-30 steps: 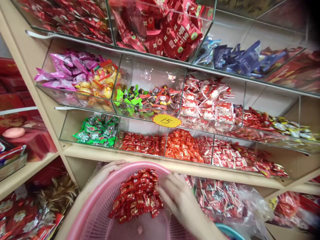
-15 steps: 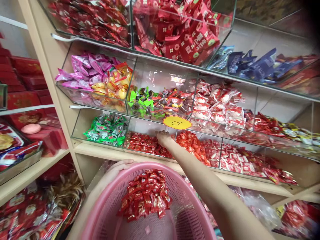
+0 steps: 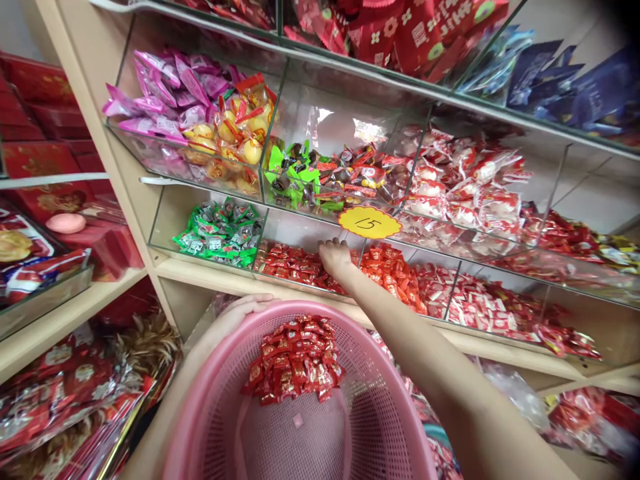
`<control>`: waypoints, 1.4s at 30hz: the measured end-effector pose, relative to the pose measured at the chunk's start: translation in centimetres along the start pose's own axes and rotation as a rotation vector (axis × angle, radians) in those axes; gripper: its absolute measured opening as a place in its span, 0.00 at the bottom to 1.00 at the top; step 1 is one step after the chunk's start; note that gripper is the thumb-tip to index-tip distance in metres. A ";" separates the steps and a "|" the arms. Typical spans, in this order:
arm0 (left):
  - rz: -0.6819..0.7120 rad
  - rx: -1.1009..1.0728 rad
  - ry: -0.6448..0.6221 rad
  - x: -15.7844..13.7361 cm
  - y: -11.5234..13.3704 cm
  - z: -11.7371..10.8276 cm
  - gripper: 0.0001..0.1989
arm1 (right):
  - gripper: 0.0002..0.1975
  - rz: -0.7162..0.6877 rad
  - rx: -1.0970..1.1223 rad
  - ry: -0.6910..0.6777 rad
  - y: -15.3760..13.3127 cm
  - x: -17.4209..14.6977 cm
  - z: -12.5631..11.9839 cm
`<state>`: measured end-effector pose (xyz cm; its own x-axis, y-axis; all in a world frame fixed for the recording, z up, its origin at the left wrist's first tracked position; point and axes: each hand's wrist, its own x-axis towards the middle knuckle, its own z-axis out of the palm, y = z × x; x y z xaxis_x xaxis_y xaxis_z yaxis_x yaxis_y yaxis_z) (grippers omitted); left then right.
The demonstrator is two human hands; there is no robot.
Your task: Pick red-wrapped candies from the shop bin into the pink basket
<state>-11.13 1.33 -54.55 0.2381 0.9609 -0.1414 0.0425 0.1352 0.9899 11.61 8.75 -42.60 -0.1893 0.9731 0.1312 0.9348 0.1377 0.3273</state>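
Fingers of my right hand (image 3: 336, 259) are curled in at the right side of the red-wrapped candies (image 3: 290, 260), second compartment from the left, bottom tier. Tips hidden, so can't tell if they're pinching any. More of what looks like the same candy sits in a heap (image 3: 300, 360) at the far end of the pink mesh basket (image 3: 377, 407). Left hand (image 3: 245, 312) lies on the basket's far-left rim, fingers close together; thumb hidden, grip unclear.

Progress: reads as partway. Compartment has a low layer, basket has a sizeable heap, so likely several handfuls left to handle.

Edges: basket's far rim is just under the wooden shelf edge (image 3: 200, 279); contact not clear. Green-wrapped candies (image 3: 220, 233) in the next compartment left, orange-red ones (image 3: 390, 277) right, clear dividers between. Yellow "15" tag (image 3: 370, 222) hangs just above and right of my knuckles, so upward room is tight. Room: bare back panel above the candy layer; bare mesh floor toward the basket's near edge.
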 end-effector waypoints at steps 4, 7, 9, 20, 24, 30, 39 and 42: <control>0.024 0.007 0.015 -0.6 0.8 0.4 0.19 | 0.16 -0.050 -0.001 0.118 -0.4 -3.1 -2.7; 0.035 0.004 0.020 -1.0 1.3 0.8 0.18 | 0.14 -0.164 0.082 0.255 -0.5 -7.6 -4.2; 0.028 -0.003 0.003 -1.1 1.5 0.9 0.19 | 0.15 -0.297 0.238 0.325 -0.3 -11.3 -4.1; 0.035 0.020 0.012 -1.2 1.7 0.9 0.19 | 0.13 -0.576 0.427 0.122 -2.4 -19.6 5.6; 0.033 0.023 0.002 -1.1 1.4 0.8 0.20 | 0.10 -0.602 0.358 0.130 -3.3 -18.9 6.4; 0.009 -0.020 -0.004 -1.5 1.9 1.0 0.20 | 0.09 -0.651 0.283 0.187 -3.6 -18.6 7.1; -0.057 -0.090 -0.003 -1.2 1.7 1.1 0.24 | 0.07 -0.675 0.224 0.252 -3.6 -18.6 7.8; -0.066 -0.118 -0.004 -1.3 1.9 1.2 0.23 | 0.05 -0.661 0.204 0.257 -3.6 -18.6 7.9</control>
<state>-10.22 0.03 -52.46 0.2419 0.9482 -0.2058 -0.0559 0.2254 0.9727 14.09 -8.34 -53.62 -0.7736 0.6044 0.1903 0.6337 0.7364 0.2370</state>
